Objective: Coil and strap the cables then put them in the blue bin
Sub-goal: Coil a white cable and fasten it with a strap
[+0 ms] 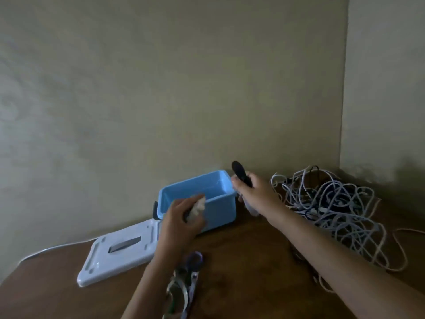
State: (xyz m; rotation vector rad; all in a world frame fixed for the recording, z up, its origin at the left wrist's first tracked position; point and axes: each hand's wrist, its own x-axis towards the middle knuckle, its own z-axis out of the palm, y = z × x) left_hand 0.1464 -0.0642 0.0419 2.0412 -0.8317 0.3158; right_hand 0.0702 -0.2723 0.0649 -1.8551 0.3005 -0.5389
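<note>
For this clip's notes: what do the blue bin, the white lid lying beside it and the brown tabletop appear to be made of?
The open blue rectangular bin looks like moulded plastic: uniform colour, rounded corners, a faint sheen. The flat white lid also looks plastic, smooth, with moulded slots and a recessed handle. The brown tabletop looks like wood or wood-look laminate, showing mottled grain with a dull gloss; dim light leaves that open.

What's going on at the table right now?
A person is working at the blue bin, which stands open with its white lid lying flat beside it. The left hand holds a small pale bundle at the bin's front edge; the right hand grips a dark object beside the bin. A big tangle of cables still lies uncoiled on the table.
</note>
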